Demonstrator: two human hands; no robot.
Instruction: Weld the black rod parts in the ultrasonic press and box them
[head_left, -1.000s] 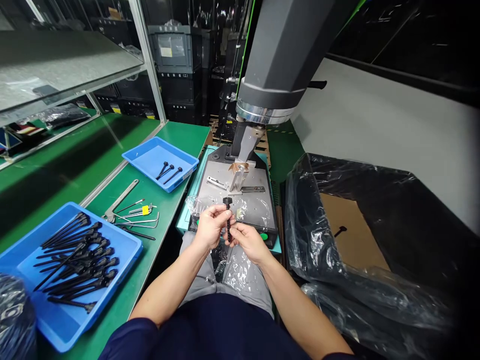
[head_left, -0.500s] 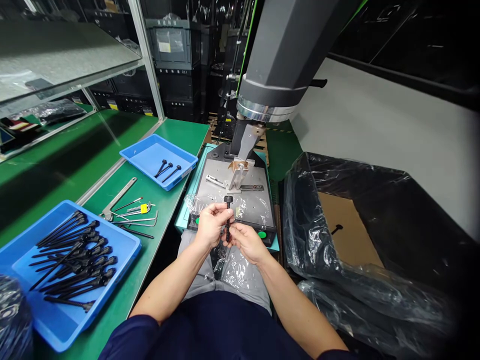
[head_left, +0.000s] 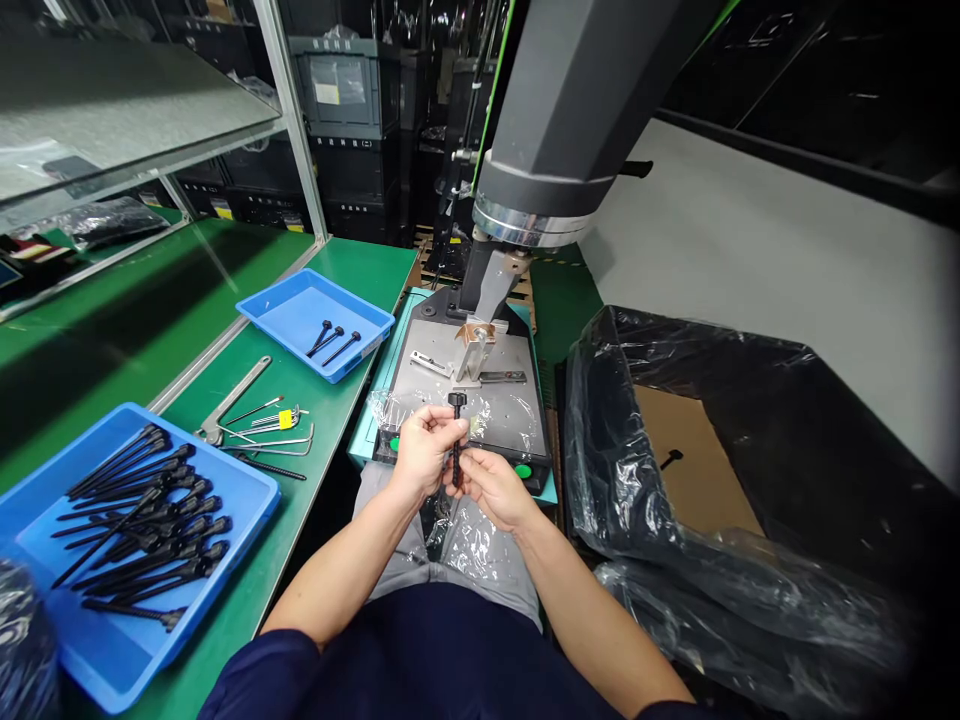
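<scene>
Between my hands a long black screw (head_left: 457,399) stands upright, its wide knob-like head at the top. My left hand (head_left: 421,448) pinches the shank below the head with thumb and fingers. Lower down, my right hand (head_left: 495,488) has its fingertips closed round the tip end. Just beyond my hands is the grey plate (head_left: 517,408) of a bench machine, with a metal fixture (head_left: 474,358) on it. Above the fixture hangs the machine's dark head (head_left: 551,150) with a metal horn (head_left: 499,285). Part of the shank is hidden by my fingers.
On the green bench, a large blue tray (head_left: 259,505) holds many similar black screws; a smaller blue tray (head_left: 262,300) holds several. Hex keys (head_left: 274,440) and an adjustable wrench (head_left: 232,400) lie between. A plastic-lined box (head_left: 615,480) with cardboard (head_left: 697,470) stands on the right.
Both hands keep the same hold on the screw and have hardly moved. The view has shifted very slightly.
</scene>
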